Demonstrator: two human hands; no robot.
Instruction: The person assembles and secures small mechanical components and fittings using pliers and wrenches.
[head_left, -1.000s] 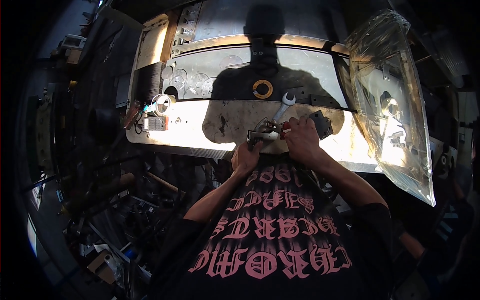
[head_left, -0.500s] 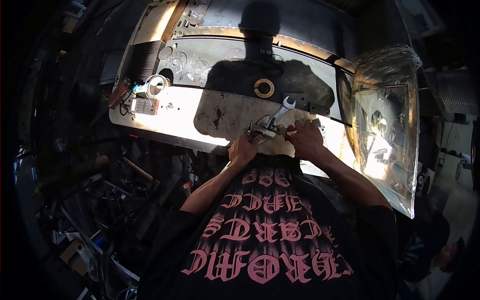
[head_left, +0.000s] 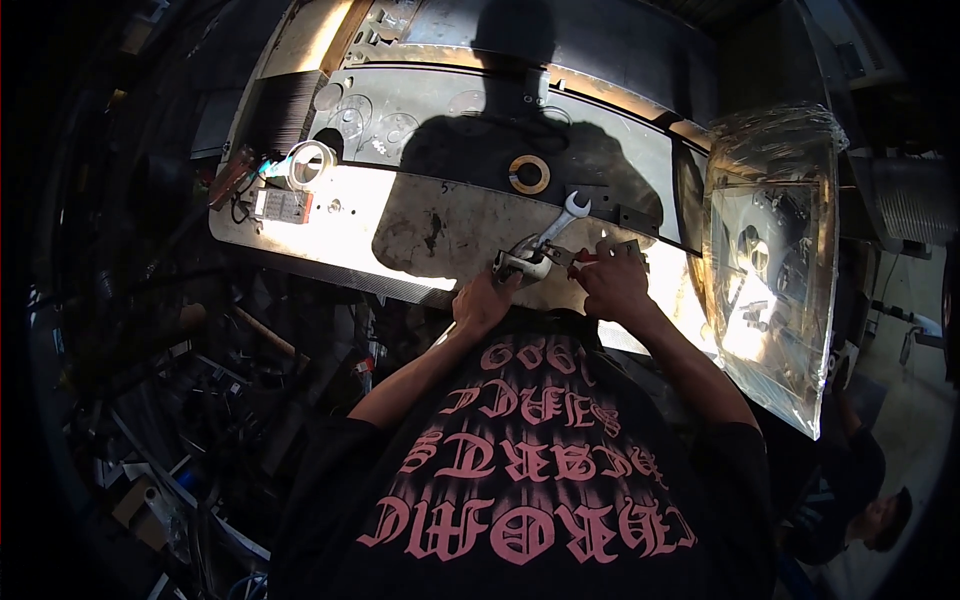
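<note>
My left hand (head_left: 484, 300) is closed around a pale, rounded fitting (head_left: 527, 264) with a dark opening, near the front edge of the bench. A thin dark cable or wire loops up behind it. My right hand (head_left: 614, 284) is closed on red-handled pliers (head_left: 581, 262); their dark jaws point left toward the fitting. Whether the jaws touch it I cannot tell. Just behind the fitting lies an open-end wrench (head_left: 565, 217), its bright jaw pointing away from me and its lower end close to the fitting.
A tan ring (head_left: 529, 174) lies farther back on the worn bench (head_left: 420, 215). To the left are a roll of tape (head_left: 311, 165) and a grey-and-red box (head_left: 284, 206). A plastic-wrapped panel (head_left: 770, 270) stands at right. Another person (head_left: 850, 500) is at lower right.
The pliers' jaws now show more clearly, pointing at the fitting, and my right hand has turned slightly. The fitting has tilted a little in my left hand. The whole view has shifted slightly.
</note>
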